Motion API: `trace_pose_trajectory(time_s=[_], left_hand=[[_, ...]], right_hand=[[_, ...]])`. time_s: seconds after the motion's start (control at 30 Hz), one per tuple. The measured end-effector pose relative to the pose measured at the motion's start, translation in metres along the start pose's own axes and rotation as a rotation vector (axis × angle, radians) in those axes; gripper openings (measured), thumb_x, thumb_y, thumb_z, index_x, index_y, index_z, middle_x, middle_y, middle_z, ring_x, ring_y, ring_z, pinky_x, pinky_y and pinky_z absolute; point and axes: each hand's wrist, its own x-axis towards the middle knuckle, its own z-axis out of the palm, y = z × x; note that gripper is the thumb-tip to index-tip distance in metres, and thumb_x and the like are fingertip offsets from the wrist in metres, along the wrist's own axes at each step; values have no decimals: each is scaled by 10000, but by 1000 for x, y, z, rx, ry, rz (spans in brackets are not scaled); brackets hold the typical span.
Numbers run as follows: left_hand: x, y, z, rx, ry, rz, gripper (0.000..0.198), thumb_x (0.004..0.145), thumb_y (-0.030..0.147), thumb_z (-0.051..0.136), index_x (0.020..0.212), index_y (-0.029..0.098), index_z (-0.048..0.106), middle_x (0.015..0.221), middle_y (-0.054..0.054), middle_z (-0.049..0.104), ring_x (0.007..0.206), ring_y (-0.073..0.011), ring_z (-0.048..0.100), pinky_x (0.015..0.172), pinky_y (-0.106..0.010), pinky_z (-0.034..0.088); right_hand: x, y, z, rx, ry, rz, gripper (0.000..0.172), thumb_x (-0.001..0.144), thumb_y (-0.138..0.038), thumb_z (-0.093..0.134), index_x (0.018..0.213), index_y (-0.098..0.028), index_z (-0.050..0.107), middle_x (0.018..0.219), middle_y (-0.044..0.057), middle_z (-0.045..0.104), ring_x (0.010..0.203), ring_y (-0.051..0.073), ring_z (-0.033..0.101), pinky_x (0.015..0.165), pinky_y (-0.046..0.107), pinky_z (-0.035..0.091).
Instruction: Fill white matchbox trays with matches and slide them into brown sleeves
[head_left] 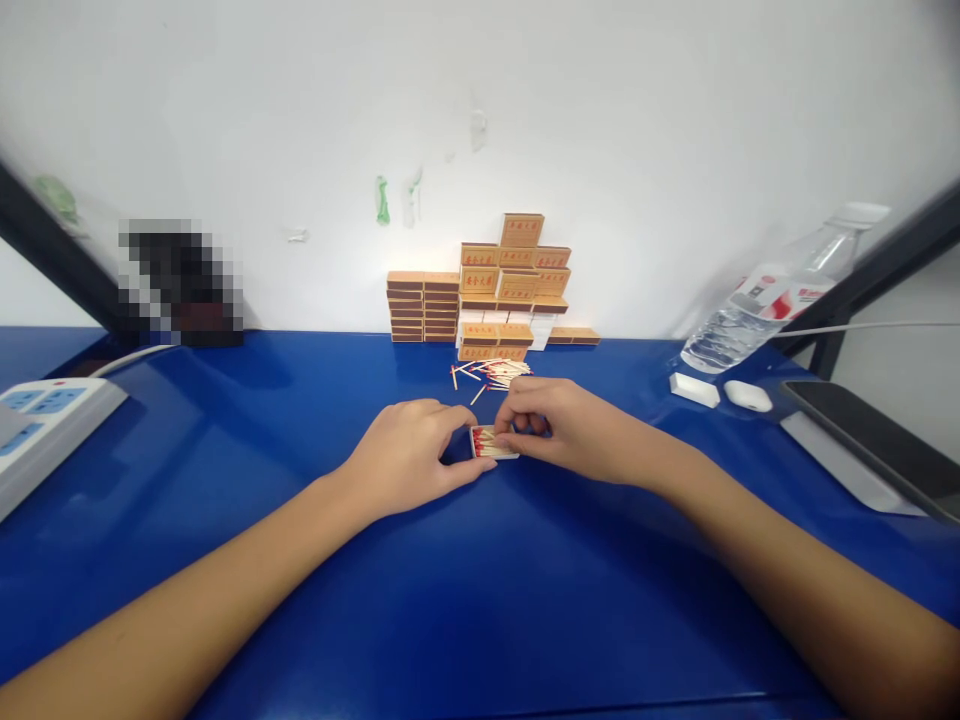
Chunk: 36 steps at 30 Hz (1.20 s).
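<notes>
A small white matchbox tray (507,456) lies on the blue table with red-tipped matches (486,441) inside, their heads toward its left end. My left hand (409,455) steadies the tray, forefinger at the far left corner and thumb along the near side. Over the tray's right half, my right hand (559,425) has its fingers pinched down on the matches; its fingertips partly hide them. Just beyond the hands is a loose pile of matches (510,373), with a few strewn to its left.
Stacked matchboxes (424,305) stand against the wall, beside a taller matchbox pile (517,285). At right are a tilted water bottle (757,300), a small white block (694,390), a white earbud case (748,396) and a phone (874,430). A power strip (56,430) lies left.
</notes>
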Motion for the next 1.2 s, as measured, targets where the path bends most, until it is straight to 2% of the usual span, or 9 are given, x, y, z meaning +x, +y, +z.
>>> trace_pose_trajectory(time_s=[0.2,0.33,0.43,0.5,0.57,0.7,0.87,1.07,1.2], left_hand=[[0,-1,0,-12,3,1,342,911,530,723,1038,213,743,678,25,579,609,-146,542,602,-284,356],[0,0,0,-22,1,-2,326,908,516,727,1021,211,742,663,30,577,598,-142,541,597,-283,355],[0,0,0,-20,6,-7,320,906,513,730,1026,217,739,662,31,581,603,-144,547,604,-282,367],[0,0,0,-18,8,-4,325,905,516,730,1030,217,738,666,28,584,612,-148,553,613,-283,375],[0,0,1,-19,6,-1,336,908,522,722,1046,216,737,676,24,591,619,-151,556,617,-285,377],[-1,0,1,-22,0,-11,343,910,531,712,1052,219,738,691,20,602,619,-147,556,614,-281,373],[0,0,1,-26,-12,-28,363,906,548,705,1055,220,740,681,22,597,621,-149,557,616,-282,372],[1,-2,1,-42,-3,-58,361,902,547,705,1043,218,749,657,27,588,614,-149,550,614,-286,372],[2,-4,2,-22,15,-92,366,905,564,693,1005,218,756,656,19,599,609,-149,550,596,-283,355]], right_hand=[[-1,2,-1,-14,-26,-16,82,948,-214,656,912,-207,729,856,21,626,767,157,560,703,301,429],[-1,0,-2,-8,-17,-3,107,956,-224,639,887,-208,720,814,13,622,738,154,550,690,299,417],[1,9,-1,-30,99,35,123,971,-246,622,888,-216,708,795,10,615,724,155,546,686,295,415],[4,20,1,-101,228,78,86,965,-249,629,929,-212,698,852,28,627,756,168,562,707,306,424],[6,34,4,-182,296,109,77,957,-257,646,987,-202,691,944,59,633,822,194,586,748,327,440],[11,51,10,-196,250,114,111,984,-293,618,995,-205,685,983,72,609,862,210,586,770,338,451],[15,54,13,-174,224,128,110,988,-247,587,909,-195,643,952,64,604,816,192,560,749,323,439],[7,49,6,-167,164,124,116,1016,-240,528,926,-198,587,981,82,597,834,206,566,761,338,449],[1,32,-3,-104,154,89,134,1035,-243,498,934,-211,579,980,71,599,856,205,570,765,334,452]])
